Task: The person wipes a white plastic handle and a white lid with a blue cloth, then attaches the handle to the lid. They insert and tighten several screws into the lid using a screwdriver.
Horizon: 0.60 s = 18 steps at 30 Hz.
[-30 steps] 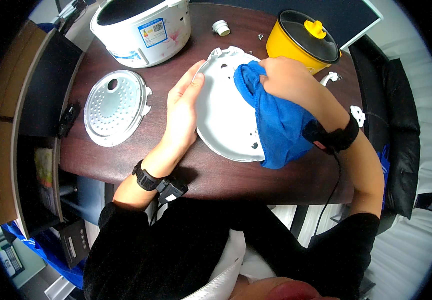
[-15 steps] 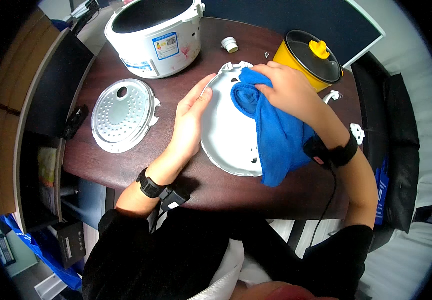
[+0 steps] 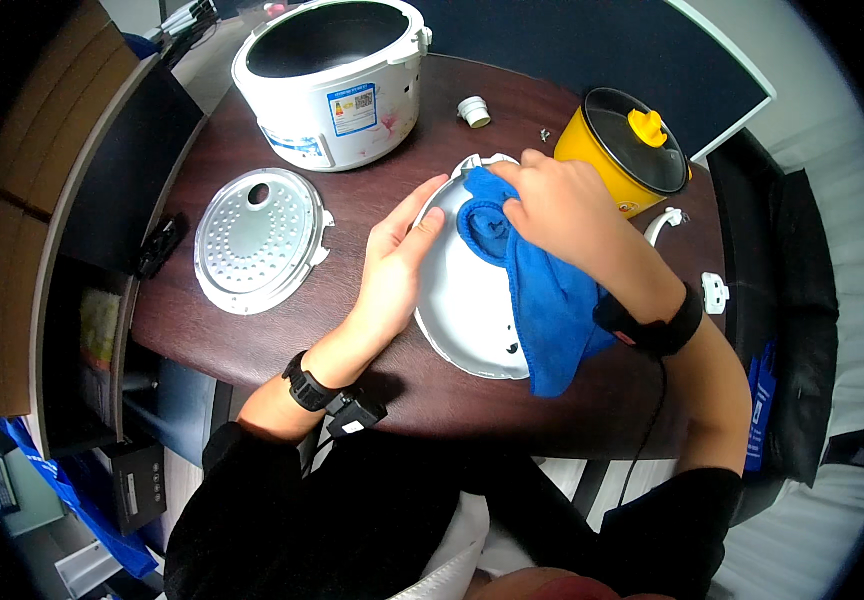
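A white rice cooker lid shell (image 3: 459,310) rests in front of me with its hollow inside facing up. My left hand (image 3: 397,255) grips its left rim, thumb over the edge and fingers around the outside. My right hand (image 3: 564,212) is closed on a blue cloth (image 3: 555,320) and presses it against the upper inside of the shell. The cloth drapes down over the shell's right half and hides it. To the left lies a round silver inner lid plate (image 3: 257,240) with many dimples and one round hole.
A white rice cooker body (image 3: 352,130) stands open at the back left. A small white cap (image 3: 473,112) lies behind the shell. At the back right is a yellow pot (image 3: 592,150) with a dark lid; a white curved handle (image 3: 664,225) and a white bracket (image 3: 715,293) lie near the right edge.
The right hand and the cloth have shifted slightly left along the inside of the shell. The whole scene sits a little lower in view; the left hand keeps its hold.
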Each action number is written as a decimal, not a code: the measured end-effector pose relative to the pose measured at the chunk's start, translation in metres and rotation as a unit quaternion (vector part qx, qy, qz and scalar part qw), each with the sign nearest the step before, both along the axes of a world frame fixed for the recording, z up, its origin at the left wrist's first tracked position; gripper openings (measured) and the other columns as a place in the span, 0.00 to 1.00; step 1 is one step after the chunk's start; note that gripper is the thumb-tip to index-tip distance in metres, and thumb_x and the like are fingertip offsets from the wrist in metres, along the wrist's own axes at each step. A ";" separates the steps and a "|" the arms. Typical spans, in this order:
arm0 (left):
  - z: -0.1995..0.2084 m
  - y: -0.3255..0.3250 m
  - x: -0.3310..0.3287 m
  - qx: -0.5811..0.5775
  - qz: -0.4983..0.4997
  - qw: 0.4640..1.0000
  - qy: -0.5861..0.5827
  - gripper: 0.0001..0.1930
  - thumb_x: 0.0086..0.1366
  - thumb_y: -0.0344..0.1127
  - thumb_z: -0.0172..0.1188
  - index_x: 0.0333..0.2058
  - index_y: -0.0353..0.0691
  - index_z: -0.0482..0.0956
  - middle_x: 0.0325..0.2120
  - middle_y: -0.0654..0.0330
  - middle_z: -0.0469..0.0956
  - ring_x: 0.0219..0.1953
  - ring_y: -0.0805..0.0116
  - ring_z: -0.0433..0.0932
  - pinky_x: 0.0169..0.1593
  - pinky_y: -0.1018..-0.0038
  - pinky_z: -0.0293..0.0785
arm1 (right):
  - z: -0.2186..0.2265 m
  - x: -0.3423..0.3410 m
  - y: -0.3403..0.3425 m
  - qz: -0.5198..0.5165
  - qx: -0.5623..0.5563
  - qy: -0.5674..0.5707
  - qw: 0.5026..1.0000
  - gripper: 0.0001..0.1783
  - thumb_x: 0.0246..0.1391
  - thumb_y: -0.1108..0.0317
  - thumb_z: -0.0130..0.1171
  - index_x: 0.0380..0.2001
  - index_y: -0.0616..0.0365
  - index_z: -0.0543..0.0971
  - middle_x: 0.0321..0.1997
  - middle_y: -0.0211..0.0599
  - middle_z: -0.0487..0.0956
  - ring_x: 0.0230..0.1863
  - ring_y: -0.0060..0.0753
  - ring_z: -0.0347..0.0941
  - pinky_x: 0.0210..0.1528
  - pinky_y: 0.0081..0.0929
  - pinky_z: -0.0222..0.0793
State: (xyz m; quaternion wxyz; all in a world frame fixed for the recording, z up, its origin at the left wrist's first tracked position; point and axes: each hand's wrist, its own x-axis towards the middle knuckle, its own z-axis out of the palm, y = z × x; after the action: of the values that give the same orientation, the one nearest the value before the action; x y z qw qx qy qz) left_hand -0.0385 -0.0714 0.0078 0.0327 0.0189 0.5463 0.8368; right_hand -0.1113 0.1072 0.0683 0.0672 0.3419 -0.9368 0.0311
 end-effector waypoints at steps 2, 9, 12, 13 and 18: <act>0.000 0.000 -0.001 0.003 -0.005 1.000 -0.001 0.23 0.67 0.39 0.49 0.57 0.34 0.65 0.48 0.57 0.73 0.48 0.73 0.73 0.52 0.78 0.67 | 0.001 0.006 0.000 -0.030 0.023 -0.009 0.999 0.21 0.47 0.66 0.57 0.47 0.54 0.77 0.32 0.45 0.77 0.31 0.44 0.77 0.35 0.35 0.73; 0.001 -0.004 -0.004 -0.006 0.028 1.000 0.002 0.23 0.67 0.38 0.49 0.57 0.34 0.64 0.47 0.58 0.74 0.46 0.74 0.73 0.49 0.79 0.68 | -0.017 0.009 0.017 -0.065 0.033 0.008 0.997 0.15 0.47 0.65 0.56 0.38 0.60 0.78 0.31 0.46 0.78 0.28 0.45 0.78 0.32 0.35 0.74; 0.003 -0.003 -0.004 -0.018 0.005 1.000 0.010 0.23 0.67 0.37 0.49 0.58 0.34 0.64 0.47 0.58 0.74 0.45 0.75 0.73 0.49 0.79 0.68 | -0.010 0.009 0.012 -0.046 0.018 0.020 0.999 0.14 0.47 0.64 0.56 0.35 0.61 0.79 0.30 0.46 0.78 0.27 0.45 0.77 0.31 0.36 0.74; 0.003 -0.003 -0.004 -0.022 0.004 1.000 0.007 0.23 0.67 0.37 0.49 0.58 0.34 0.64 0.46 0.58 0.74 0.45 0.75 0.73 0.49 0.80 0.68 | -0.007 0.010 0.008 -0.038 0.015 0.028 0.999 0.14 0.47 0.63 0.57 0.34 0.62 0.79 0.30 0.47 0.77 0.27 0.45 0.77 0.30 0.36 0.74; 0.002 -0.004 -0.002 -0.043 0.002 0.999 0.008 0.23 0.67 0.38 0.49 0.58 0.35 0.64 0.46 0.59 0.74 0.44 0.77 0.73 0.48 0.81 0.68 | -0.009 0.011 -0.008 -0.011 -0.045 0.063 0.997 0.15 0.48 0.59 0.60 0.30 0.62 0.79 0.28 0.45 0.76 0.24 0.44 0.76 0.26 0.35 0.72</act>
State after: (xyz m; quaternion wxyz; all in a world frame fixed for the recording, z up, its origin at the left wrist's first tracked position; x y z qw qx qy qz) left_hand -0.0400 -0.0757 0.0094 0.0276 0.0235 0.5820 0.8124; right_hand -0.1003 0.0989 0.0595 0.1419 0.3299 -0.9319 0.0508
